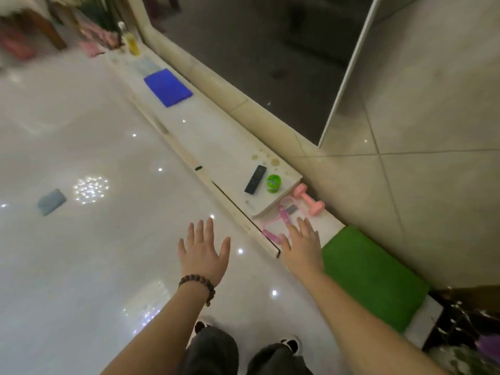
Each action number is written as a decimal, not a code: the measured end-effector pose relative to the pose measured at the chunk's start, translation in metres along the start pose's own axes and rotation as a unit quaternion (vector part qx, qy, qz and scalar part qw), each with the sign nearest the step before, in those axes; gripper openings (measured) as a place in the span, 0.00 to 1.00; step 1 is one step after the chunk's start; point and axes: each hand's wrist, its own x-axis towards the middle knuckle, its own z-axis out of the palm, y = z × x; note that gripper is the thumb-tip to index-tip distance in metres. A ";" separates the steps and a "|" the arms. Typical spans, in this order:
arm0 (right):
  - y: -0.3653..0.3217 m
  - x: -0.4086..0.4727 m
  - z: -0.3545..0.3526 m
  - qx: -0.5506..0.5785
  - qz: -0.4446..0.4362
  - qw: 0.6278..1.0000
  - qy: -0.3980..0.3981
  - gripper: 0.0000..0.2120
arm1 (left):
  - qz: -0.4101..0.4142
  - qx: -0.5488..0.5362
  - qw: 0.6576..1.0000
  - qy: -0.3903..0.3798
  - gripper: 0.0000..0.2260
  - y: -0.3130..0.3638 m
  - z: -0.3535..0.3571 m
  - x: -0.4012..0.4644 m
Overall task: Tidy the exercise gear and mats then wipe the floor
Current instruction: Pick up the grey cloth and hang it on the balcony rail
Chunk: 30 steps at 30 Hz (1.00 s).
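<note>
Head view looks down on both hands spread wide and holding nothing: the left hand [201, 251] hovers over the glossy floor [81, 131], and the right hand [301, 246] reaches over the pink skipping rope [284, 216], which lies on the low ledge [216, 136] by the wall. Whether its fingertips touch the rope I cannot tell. Pink dumbbells [311, 200] sit just beyond the rope, a folded green mat [373, 272] lies beside the right forearm, and a blue mat [167, 87] rests farther along the ledge.

The step in hand looks like gathering the rope. It would go best if the right hand closes round both handles together, so the cord does not trail or snag the ledge edge. The left hand can collect the loose loop. The remote [255, 180] and green jar [273, 183] stand near, so a low, short lift avoids knocking them. A grey cloth [51, 201] waits on the floor for the wiping.
</note>
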 end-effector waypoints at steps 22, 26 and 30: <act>-0.448 -0.061 0.143 -0.015 -0.254 0.963 -0.091 0.22 | -0.210 -0.080 0.968 0.112 0.29 -0.396 -0.149 -0.046; -0.500 -0.057 0.160 -0.034 -0.285 0.954 -0.090 0.22 | -0.232 -0.089 0.962 0.114 0.30 -0.444 -0.161 -0.042; -0.539 -0.040 0.179 -0.045 -0.302 0.947 -0.100 0.22 | -0.254 -0.093 0.956 0.112 0.30 -0.486 -0.162 -0.026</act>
